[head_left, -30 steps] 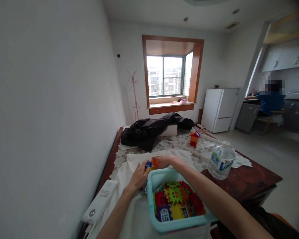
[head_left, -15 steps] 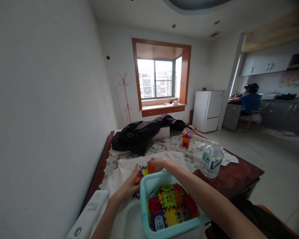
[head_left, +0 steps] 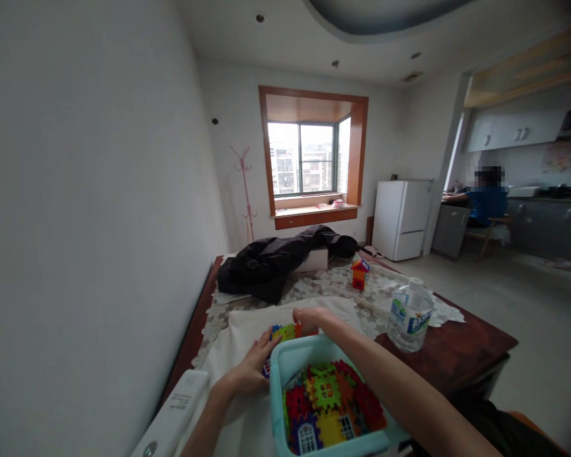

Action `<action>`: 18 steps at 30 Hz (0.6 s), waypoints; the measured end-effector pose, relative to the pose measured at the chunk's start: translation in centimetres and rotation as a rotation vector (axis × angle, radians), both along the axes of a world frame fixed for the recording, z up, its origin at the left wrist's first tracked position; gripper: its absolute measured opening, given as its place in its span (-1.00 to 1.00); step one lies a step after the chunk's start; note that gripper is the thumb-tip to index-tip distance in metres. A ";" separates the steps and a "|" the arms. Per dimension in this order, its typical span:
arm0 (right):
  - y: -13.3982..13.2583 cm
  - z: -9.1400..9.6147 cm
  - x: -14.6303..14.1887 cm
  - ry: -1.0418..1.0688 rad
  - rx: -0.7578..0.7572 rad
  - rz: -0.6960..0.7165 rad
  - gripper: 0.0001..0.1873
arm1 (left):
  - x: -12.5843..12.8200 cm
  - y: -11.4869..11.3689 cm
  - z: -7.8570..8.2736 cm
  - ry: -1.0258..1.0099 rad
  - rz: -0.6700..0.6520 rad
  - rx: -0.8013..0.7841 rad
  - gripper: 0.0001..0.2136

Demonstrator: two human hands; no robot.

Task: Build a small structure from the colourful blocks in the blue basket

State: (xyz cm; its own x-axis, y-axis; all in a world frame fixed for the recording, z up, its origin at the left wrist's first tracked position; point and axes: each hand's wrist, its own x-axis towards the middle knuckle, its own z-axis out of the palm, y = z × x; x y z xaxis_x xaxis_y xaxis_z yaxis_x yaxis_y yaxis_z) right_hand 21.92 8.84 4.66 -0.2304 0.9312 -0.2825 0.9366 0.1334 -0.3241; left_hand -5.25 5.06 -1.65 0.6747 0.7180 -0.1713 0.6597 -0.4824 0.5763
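My left hand [head_left: 251,369] is at the left side of several joined plastic building pieces [head_left: 284,331], with blue, yellow-green and orange parts and toothed edges. A purple piece with a white window shows between its fingers and thumb. My right hand [head_left: 310,319] has its fingers closed on the orange end of the pieces, beyond the bin; the fingertips are partly hidden. In front of me stands a light-blue bin [head_left: 276,406] holding loose building pieces [head_left: 326,390] in red, green, yellow, orange and purple. Its rim hides the lower part of the joined pieces.
A small built house [head_left: 360,276] and a large clear bottle [head_left: 410,317] stand on the table [head_left: 476,336]. A black garment [head_left: 257,270] lies at the back, a white device [head_left: 174,412] at the left by the wall. A person in blue [head_left: 488,203] sits far right.
The view has tilted up slightly, so everything sits lower. My right hand has shifted a little to the right on the orange part, which it now covers more. The left hand stays at the pieces.
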 end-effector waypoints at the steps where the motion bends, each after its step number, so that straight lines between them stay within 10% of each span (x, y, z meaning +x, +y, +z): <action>1: -0.1 0.2 0.1 0.018 -0.007 -0.006 -0.44 | 0.0 -0.1 0.0 -0.043 0.018 -0.005 0.16; 12: 0.5 0.1 0.5 0.102 0.182 -0.071 -0.62 | 2.2 -0.8 0.7 -0.384 0.138 0.178 -0.47; 18: 0.6 0.5 0.3 0.049 0.277 -0.105 -0.72 | 0.7 -0.2 0.3 -0.204 0.080 0.060 -0.19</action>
State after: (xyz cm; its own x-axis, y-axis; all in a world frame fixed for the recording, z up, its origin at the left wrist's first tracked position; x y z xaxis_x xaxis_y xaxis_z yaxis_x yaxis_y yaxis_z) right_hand 22.18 9.45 5.13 -0.1354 0.9908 -0.0049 0.9342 0.1260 -0.3336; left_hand -4.51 4.85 -1.38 0.6315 0.7753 0.0077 0.5699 -0.4709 0.6734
